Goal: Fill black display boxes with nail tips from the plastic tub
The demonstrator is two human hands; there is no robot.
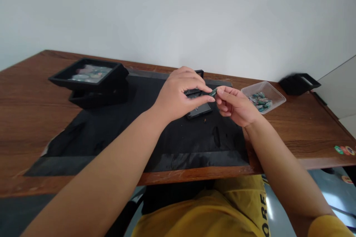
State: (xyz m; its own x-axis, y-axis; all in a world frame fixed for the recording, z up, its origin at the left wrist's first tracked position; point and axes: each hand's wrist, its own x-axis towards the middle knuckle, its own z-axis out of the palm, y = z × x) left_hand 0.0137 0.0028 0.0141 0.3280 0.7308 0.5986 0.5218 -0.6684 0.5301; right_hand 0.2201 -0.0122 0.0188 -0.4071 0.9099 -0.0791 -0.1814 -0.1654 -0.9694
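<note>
A small dark green piece (213, 93), too small to name more exactly, is pinched between my two hands above the mat. My left hand (178, 92) has its thumb and forefinger closed on the piece's left side. From the right, the thumb and fingertips of my right hand (235, 104) grip its other end. Below and behind my left hand lies a flat black device (202, 111) with a grey top and a raised black lid (199, 74), partly covered by the hand. A tiny brownish speck (205, 120) lies in front of it.
Right of my hands, a clear plastic tub (271, 98) holds several green and pinkish pieces. Stacked black trays (91, 81) stand at the left, the upper one holding bagged items. A black mat (108, 126) covers part of the wooden table (25, 107). Another black tray (297, 84) sits far right.
</note>
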